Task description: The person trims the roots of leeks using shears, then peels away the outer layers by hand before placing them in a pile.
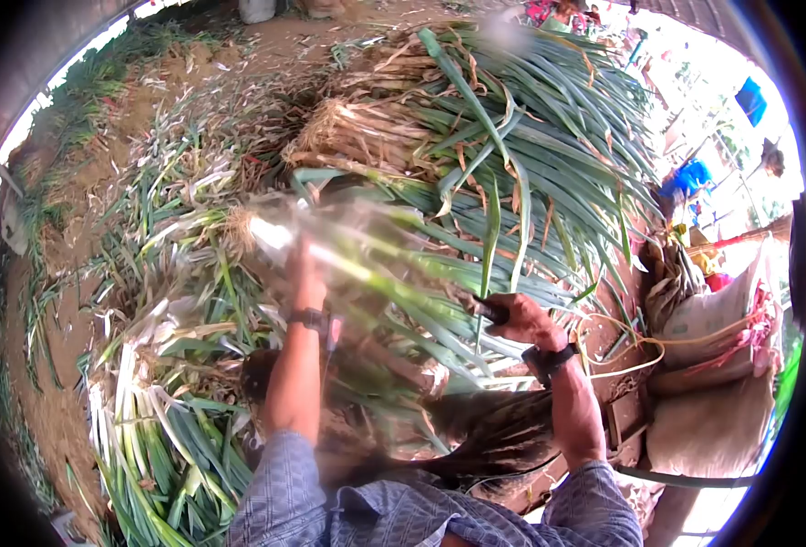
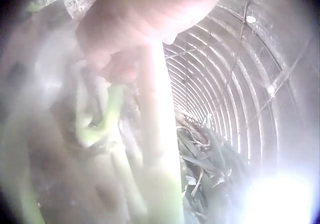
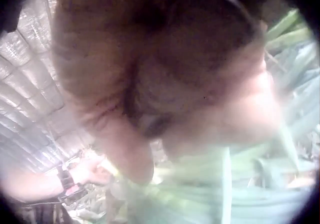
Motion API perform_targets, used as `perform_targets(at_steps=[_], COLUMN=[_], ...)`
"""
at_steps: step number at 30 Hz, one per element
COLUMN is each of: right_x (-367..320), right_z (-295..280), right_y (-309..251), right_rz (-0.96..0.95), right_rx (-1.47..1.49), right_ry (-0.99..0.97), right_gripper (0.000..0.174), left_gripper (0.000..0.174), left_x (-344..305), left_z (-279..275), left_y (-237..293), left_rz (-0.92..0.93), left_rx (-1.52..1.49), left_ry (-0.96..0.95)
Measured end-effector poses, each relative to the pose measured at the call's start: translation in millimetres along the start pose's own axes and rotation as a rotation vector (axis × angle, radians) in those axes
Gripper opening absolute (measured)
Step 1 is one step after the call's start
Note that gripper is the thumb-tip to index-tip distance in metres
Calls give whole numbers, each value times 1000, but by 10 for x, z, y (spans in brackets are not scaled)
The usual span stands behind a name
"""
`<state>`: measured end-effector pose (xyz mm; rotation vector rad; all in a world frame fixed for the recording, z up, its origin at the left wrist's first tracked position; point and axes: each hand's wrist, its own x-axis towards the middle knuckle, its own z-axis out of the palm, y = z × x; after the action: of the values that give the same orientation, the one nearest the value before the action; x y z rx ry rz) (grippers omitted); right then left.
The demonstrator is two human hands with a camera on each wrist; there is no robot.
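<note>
My left hand [image 1: 305, 273] grips a long green onion [image 1: 341, 263] near its white root end, blurred by motion in the head view. In the left wrist view the thumb and fingers [image 2: 135, 24] close over the thick pale stem [image 2: 159, 134]. To the right, my right hand [image 1: 526, 321] curls round the dark handle [image 1: 487, 312] of a tool whose far end is blurred and lies close to the onion's leaves. The right wrist view shows those curled fingers [image 3: 215, 114] from near, with the tool mostly hidden.
A large stack of green onions [image 1: 549, 155] lies ahead, roots to the left. Trimmed leaves and peelings [image 1: 193, 155] litter the soil at left. Peeled onions [image 1: 148, 438] lie in a pile at lower left. Sacks [image 1: 713, 365] stand at right, beside a thin yellowish cord [image 1: 626, 369].
</note>
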<state>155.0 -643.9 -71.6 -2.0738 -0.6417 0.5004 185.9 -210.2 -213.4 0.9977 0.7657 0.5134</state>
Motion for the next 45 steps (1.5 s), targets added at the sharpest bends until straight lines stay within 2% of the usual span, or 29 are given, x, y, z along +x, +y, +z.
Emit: perform_targets(at_steps=[1, 2, 5, 8, 11, 15, 16, 18, 19, 20, 21, 23, 24, 26, 27, 29, 30, 33, 34, 37, 39, 45], right_x=[-8, -31, -74, -107, -41, 11, 54, 86, 98, 110, 122, 173, 209, 259, 287, 338, 327, 296, 284, 258, 249, 396], right_z=[-83, -133, -148, -92, -92, 52, 89, 125, 98, 72, 34, 80, 114, 177, 199, 212, 193, 206, 243, 209, 238, 405], right_y=[-50, -28, -29, -177, -234, -127, -68, -4, -42, -79, -200, -326, -359, -442, -475, -528, -545, -470, -441, -533, -638, -428], right_rz=[187, 151, 110, 149, 190, 48, 19, -130, -111, -93, 42, -73, -178, -239, -176, -56, -83, -228, -189, -6, -47, -122], right_rx=[-353, -417, -489, -513, -377, -374, -378, -81, -63, -44, -10, -246, -189, -337, -355, -393, -438, -415, -443, -478, -559, -466], right_ry=[-60, -156, -212, -211, -173, -247, -230, -92, -51, -10, -9, 81, 74, 89, 81, 63, 111, 62, 77, 85, 68, 118], right_gripper=[49, 50, 50, 48, 45, 49, 51, 51, 50, 50, 49, 46, 45, 43, 43, 43, 42, 40, 39, 38, 38, 42], left_gripper=[47, 47, 44, 37, 35, 34, 34, 35, 36, 36, 35, 32, 30, 29, 30, 30, 30, 29, 27, 30, 27, 30], left_x=[-14, -30, -33, 140, 105, -68, -48, -89, -430, -502, -561, -929, -999, -1050, -1079, -1099, -1083, -1027, -1045, -1058, -979, -1042], left_z=[8, 16, 26, -59, -8, 107, 131, 155, 257, 291, 306, 403, 445, 487, 502, 505, 505, 444, 422, 411, 446, 467], left_y=[38, 63, 50, -47, -13, 122, 26, -180, 80, 74, 61, 199, 223, 96, 65, 48, 41, -93, -100, -91, -222, -223], left_rz=[4, 6, -6, -16, -56, -124, 38, -77, -181, -214, -246, -336, -307, -332, -327, -302, -284, -208, -205, -251, -182, -129], left_rx=[-38, -78, -178, -190, -301, -459, -244, -199, -220, -183, -144, -28, 54, 9, -33, -4, 8, 151, 74, 131, 122, 169], left_ry=[-44, -85, -116, -158, -189, -730, -794, -817, -839, -893, -944, -982, -1053, -1127, -1154, -1097, -1066, -868, -828, -664, -642, -584])
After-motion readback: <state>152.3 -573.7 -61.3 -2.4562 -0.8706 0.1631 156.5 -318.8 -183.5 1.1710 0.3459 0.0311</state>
